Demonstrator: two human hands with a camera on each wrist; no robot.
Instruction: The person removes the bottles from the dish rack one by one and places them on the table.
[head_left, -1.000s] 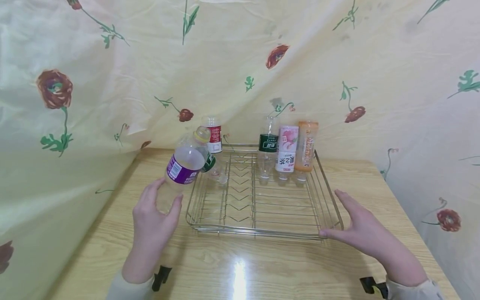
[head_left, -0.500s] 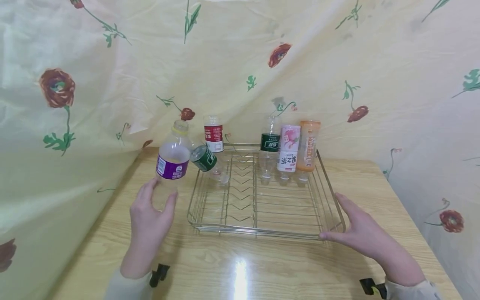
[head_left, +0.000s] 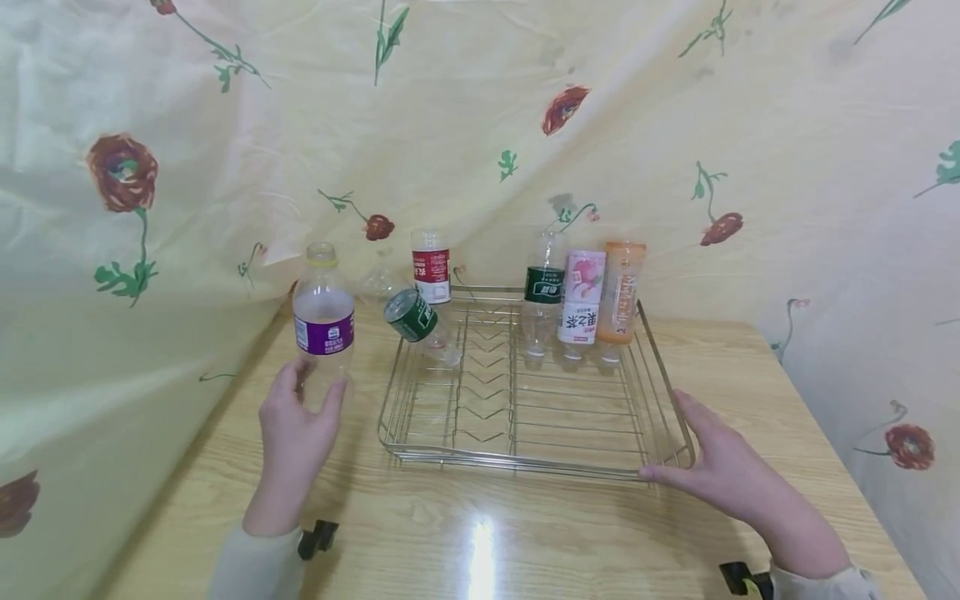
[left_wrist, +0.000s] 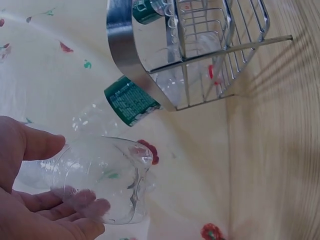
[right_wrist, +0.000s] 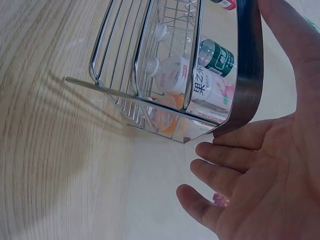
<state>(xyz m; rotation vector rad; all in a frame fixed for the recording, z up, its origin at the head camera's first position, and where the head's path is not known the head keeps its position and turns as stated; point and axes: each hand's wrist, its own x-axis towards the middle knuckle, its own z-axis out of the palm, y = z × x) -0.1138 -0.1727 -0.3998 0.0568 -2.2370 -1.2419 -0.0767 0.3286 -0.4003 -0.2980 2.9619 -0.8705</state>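
A person's left hand (head_left: 296, 435) grasps a clear, purple-labelled bottle (head_left: 325, 332) low on its body, thumb opposite fingers, upright just left of a wire rack (head_left: 517, 462) on a wood-grained surface (head_left: 405, 525). The right hand (head_left: 723, 458) has its fingers extended and unclenched at the rack's front right corner, though contact is hard to judge. A light grip should suit the bottle, kept clear of the green-labelled bottle (head_left: 411, 315) leaning at the rack's left rear.
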